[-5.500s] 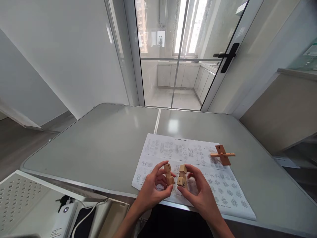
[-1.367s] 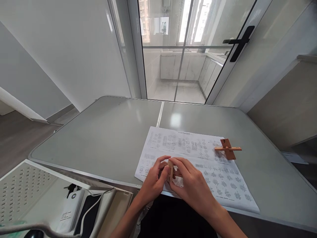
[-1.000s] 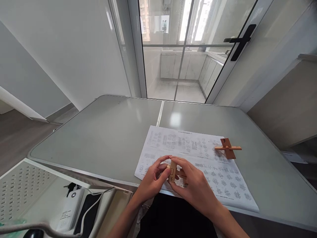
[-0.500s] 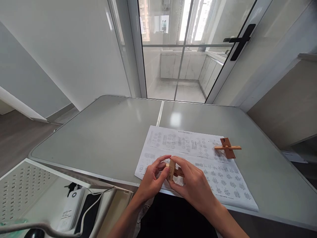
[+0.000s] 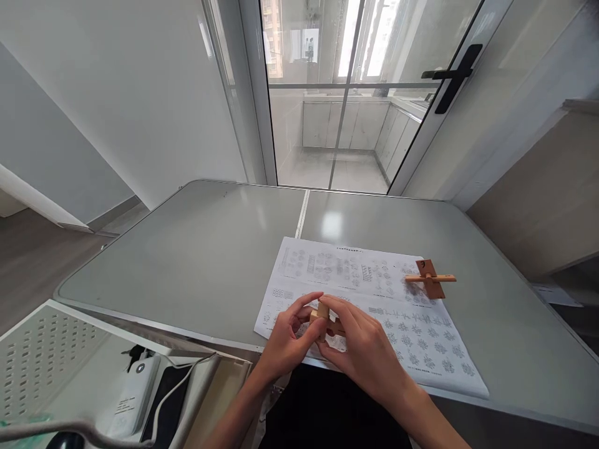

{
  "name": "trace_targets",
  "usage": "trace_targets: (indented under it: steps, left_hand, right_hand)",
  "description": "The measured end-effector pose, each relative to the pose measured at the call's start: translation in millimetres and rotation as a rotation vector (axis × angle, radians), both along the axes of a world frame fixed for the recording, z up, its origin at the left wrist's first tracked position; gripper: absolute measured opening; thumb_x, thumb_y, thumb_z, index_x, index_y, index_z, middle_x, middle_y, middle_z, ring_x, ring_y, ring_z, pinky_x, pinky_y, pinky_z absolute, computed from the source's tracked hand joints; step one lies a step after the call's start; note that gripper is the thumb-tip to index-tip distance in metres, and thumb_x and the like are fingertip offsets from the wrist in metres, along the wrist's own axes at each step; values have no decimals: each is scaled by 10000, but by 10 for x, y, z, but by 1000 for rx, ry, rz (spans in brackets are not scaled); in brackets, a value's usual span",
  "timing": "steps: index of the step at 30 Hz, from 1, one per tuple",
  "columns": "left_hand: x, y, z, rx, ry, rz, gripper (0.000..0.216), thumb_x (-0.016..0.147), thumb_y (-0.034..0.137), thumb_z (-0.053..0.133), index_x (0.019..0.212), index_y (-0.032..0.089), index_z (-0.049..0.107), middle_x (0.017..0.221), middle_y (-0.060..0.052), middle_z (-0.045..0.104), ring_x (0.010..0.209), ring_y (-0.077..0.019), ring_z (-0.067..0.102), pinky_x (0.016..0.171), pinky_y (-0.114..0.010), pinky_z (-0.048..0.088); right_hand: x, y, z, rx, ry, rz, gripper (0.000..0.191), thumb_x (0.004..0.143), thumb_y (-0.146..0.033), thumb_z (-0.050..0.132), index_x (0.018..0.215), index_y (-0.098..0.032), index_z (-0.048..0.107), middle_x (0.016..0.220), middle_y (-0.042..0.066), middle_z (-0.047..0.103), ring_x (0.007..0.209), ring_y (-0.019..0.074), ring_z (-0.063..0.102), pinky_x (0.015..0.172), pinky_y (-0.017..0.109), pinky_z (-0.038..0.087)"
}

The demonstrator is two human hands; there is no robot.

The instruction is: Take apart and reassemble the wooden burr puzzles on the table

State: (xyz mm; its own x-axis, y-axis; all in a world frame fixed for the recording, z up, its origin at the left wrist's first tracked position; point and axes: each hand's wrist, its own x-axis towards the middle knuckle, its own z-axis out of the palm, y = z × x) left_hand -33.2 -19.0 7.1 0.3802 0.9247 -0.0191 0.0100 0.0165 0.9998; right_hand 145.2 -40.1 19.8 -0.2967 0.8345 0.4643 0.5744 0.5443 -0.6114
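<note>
Both my hands meet over the near edge of a printed instruction sheet (image 5: 374,293) on the grey table (image 5: 196,262). My left hand (image 5: 287,340) and my right hand (image 5: 362,349) pinch the same small wooden puzzle assembly (image 5: 322,315), made of notched blocks fitted crosswise. Fingers cover most of it, so only an upright block and a short side piece show. A second wooden cross-shaped puzzle piece (image 5: 430,279) lies on the sheet's far right corner, untouched.
A white perforated panel (image 5: 51,355), a white power bank (image 5: 126,399) and cables sit below the table's left front edge. Glass doors with a black handle (image 5: 449,75) stand behind the table. A wall ledge (image 5: 580,109) runs at the right.
Five seconds ago each hand held a separate wooden block apart; now the blocks are joined between both hands. In the last second the assembly has only turned slightly.
</note>
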Motion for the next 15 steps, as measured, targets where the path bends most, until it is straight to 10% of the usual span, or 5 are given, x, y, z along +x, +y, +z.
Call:
trace_targets:
  steps: [15]
  left_hand:
    - [-21,36,45,-73,-100,-89,521,1020,425,637,1478,192,549,863,-35,718,845,-201,686,814,-326,530]
  right_hand:
    - [-11,-3,28,6,19,5,556,910,-104,672,1414,-269,506,1276,87,705,1022,247,744,848,401,652]
